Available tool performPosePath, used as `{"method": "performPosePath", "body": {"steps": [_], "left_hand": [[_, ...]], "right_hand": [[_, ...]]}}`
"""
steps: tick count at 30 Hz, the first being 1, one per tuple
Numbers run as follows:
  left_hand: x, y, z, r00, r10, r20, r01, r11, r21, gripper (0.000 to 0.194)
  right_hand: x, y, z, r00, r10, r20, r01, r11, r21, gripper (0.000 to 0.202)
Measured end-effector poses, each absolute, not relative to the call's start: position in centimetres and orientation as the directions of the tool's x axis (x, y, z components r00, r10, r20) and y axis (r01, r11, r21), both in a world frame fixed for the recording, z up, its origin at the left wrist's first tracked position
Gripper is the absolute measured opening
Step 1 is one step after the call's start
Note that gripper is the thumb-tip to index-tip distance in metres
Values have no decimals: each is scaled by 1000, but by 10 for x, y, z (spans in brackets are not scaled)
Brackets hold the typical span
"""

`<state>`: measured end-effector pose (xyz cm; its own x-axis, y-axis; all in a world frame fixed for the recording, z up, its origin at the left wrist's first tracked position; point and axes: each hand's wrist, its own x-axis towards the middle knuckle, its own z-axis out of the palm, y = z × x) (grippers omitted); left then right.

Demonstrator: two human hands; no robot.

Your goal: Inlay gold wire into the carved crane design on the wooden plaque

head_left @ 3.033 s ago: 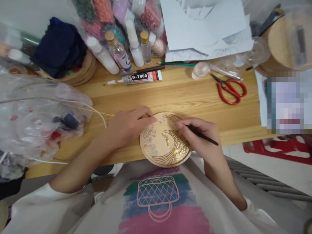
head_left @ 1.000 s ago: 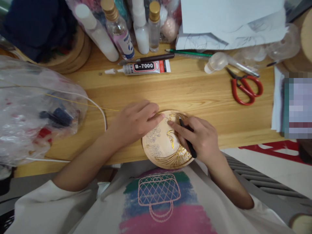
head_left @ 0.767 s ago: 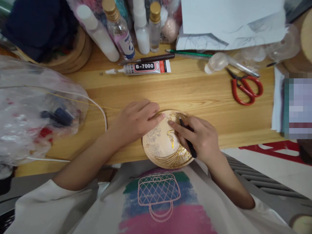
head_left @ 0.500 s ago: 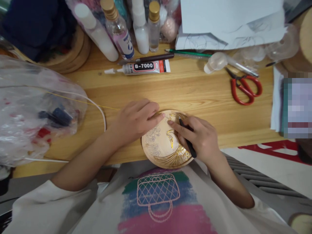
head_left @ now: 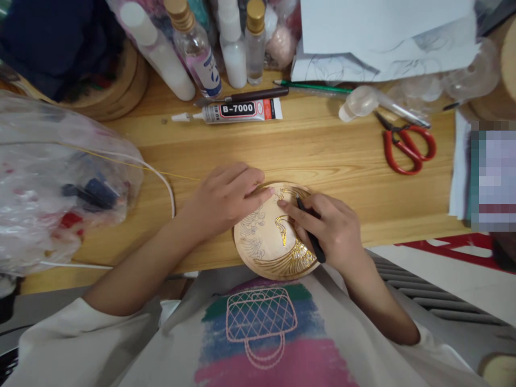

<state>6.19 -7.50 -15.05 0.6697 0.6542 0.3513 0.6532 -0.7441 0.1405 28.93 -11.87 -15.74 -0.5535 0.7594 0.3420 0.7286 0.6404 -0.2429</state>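
Observation:
A round wooden disc (head_left: 252, 252) lies at the table's front edge, bearing pencil-drawn feathery lines and shiny gold line work shaped like a bird's neck and wing. My left hand (head_left: 229, 196) rests over its upper left rim, fingers curled and one fingertip on the surface. A thin gold thread (head_left: 169, 173) runs from the left into that hand; the grip itself is hidden. My right hand (head_left: 336, 226) lies on the disc's right side. Its fingers hold a slim black tool (head_left: 312, 236) with a pointed tip, while one fingertip touches the disc close to the left hand's fingertip.
A B-7000 glue tube (head_left: 242, 110), a dark-handled tool (head_left: 258, 95) and a green pencil (head_left: 314, 86) lie behind the disc. Red-handled scissors (head_left: 407, 148) are at right. Several bottles (head_left: 205, 70) and papers (head_left: 387, 32) line the back. A plastic bag (head_left: 52, 177) fills the left.

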Motion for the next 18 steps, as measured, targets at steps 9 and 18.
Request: {"method": "performPosePath", "body": {"steps": [9, 18], "left_hand": [[64, -73, -159, 587, 709, 390, 635, -702, 321, 16], [64, -73, -161, 580, 715, 390, 653, -694, 302, 17]], "right_hand": [[289, -118, -158, -549, 755, 358, 722, 645, -253, 23], [288, -119, -158, -541, 756, 368, 718, 643, -265, 22]]}}
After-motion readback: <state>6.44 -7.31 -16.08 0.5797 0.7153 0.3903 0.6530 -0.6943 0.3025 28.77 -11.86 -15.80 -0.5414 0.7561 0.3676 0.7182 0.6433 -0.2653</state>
